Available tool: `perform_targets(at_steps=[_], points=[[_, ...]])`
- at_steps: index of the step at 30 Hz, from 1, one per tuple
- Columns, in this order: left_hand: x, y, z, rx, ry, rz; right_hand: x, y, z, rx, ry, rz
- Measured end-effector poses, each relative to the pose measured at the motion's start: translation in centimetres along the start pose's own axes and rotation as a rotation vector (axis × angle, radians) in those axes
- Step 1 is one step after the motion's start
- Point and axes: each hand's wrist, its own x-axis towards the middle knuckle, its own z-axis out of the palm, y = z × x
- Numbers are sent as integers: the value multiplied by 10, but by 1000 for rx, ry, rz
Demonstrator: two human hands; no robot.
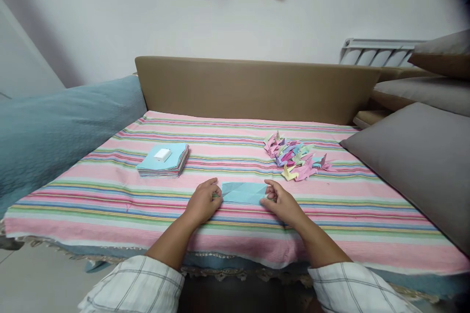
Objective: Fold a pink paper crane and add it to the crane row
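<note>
A light blue folded paper (243, 192) lies flat on the striped cloth (110, 195) in front of me. My left hand (203, 201) pinches its left end with curled fingers. My right hand (281, 201) pinches its right end the same way. Both forearms reach in from the bottom edge, in checked sleeves.
A stack of coloured paper squares (164, 160) with a small white block (162, 154) on top lies at the left. A heap of folded paper cranes (293, 157) lies at the right. Blue blanket (55, 127) at left, grey cushions (414, 161) at right, tan headboard (253, 89) behind.
</note>
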Motion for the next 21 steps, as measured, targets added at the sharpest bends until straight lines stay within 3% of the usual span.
perform_targets(at_steps=[5,9,17,21], points=[[-2,-2,-3,0,-15,32,-2,-9,-2,3,-99,-19],[-3,0,-8,18,-46,63,-4,-15,-4,-89,-171,-135],[-7,-1,-14,174,-143,107,-6,-2,2,-251,-298,-297],[-8,2,-15,240,-81,112,-7,-1,4,-318,-303,-341]])
